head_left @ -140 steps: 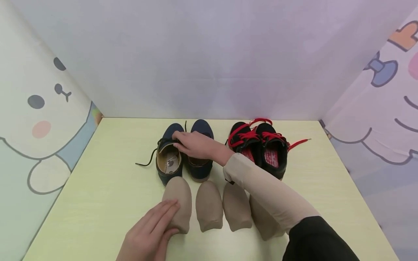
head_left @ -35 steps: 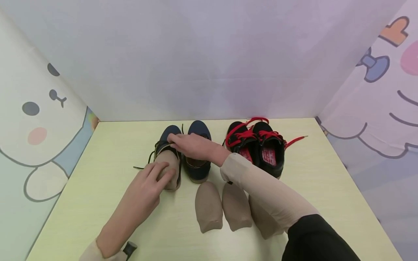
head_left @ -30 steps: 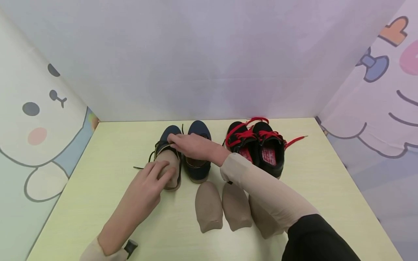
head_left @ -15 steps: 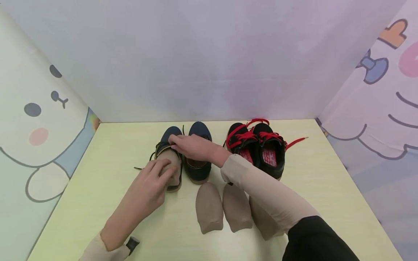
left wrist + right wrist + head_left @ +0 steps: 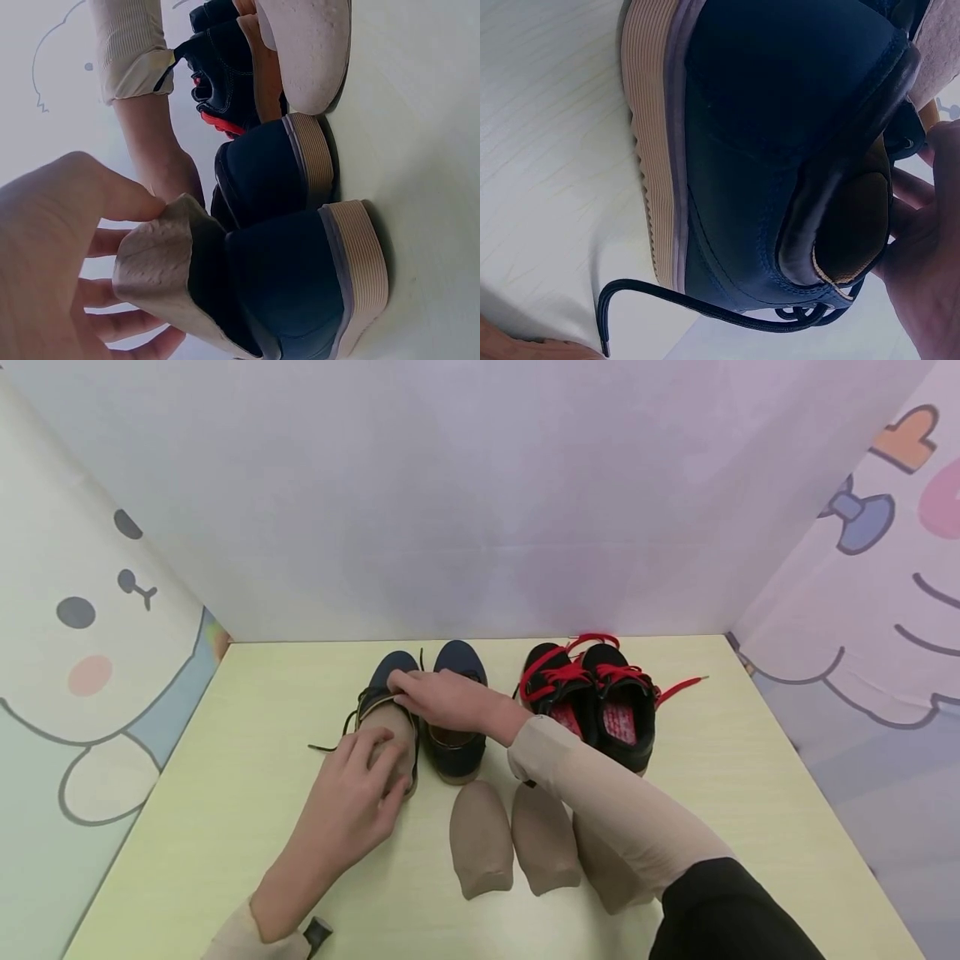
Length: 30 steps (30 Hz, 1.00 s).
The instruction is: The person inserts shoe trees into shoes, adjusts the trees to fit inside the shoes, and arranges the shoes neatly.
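A beige, foot-shaped shoe insert sits inside the left navy shoe, its blunt heel end sticking up out of the opening. My left hand holds that heel end; in the left wrist view the thumb lies on one side of the insert and the fingers on the other. My right hand reaches over the second navy shoe and pinches the upper of the left shoe at its tongue. The insert's toe is hidden inside the shoe.
Three more beige inserts lie in a row in front, the rightmost partly under the right forearm. A pair of black shoes with loose red laces stands to the right. Printed cloth walls border the pale table.
The leftmost insert has gone from the table into the left navy shoe, carried forward by my left hand. Lately that hand shifts only slightly at the heel end. My right hand stays put.
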### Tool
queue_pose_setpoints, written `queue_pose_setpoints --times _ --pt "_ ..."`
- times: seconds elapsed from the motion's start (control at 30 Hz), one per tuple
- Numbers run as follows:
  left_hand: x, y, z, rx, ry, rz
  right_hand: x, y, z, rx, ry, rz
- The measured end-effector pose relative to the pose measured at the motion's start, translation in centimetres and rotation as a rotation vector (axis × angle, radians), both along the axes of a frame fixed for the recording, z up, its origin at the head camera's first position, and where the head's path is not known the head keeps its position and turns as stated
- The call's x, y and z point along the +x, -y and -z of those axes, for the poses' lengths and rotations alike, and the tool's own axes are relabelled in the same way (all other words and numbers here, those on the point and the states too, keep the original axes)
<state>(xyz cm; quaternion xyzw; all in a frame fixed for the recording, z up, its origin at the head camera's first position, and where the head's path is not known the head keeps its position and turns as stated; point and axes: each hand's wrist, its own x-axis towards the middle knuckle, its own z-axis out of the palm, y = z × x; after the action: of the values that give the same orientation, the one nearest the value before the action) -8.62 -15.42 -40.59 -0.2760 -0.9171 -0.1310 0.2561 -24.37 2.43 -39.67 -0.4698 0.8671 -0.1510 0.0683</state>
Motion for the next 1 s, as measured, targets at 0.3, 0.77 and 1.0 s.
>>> queue_pose_setpoints --times 0.3,0.77,1.0 --pt "-0.4 -0.1 0.1 -0.006 -0.016 -0.013 0.0 0.0 0.1 0.002 -0.013 0.008" --pt "-1.3 -0.2 0.2 -0.017 -0.02 -0.014 0.0 -0.1 0.0 0.015 -0.054 0.004" --pt "-1.7 -0.2 -0.1 -0.021 0.001 -0.035 0.0 -0.1 0.0 0.018 -0.074 -0.006"
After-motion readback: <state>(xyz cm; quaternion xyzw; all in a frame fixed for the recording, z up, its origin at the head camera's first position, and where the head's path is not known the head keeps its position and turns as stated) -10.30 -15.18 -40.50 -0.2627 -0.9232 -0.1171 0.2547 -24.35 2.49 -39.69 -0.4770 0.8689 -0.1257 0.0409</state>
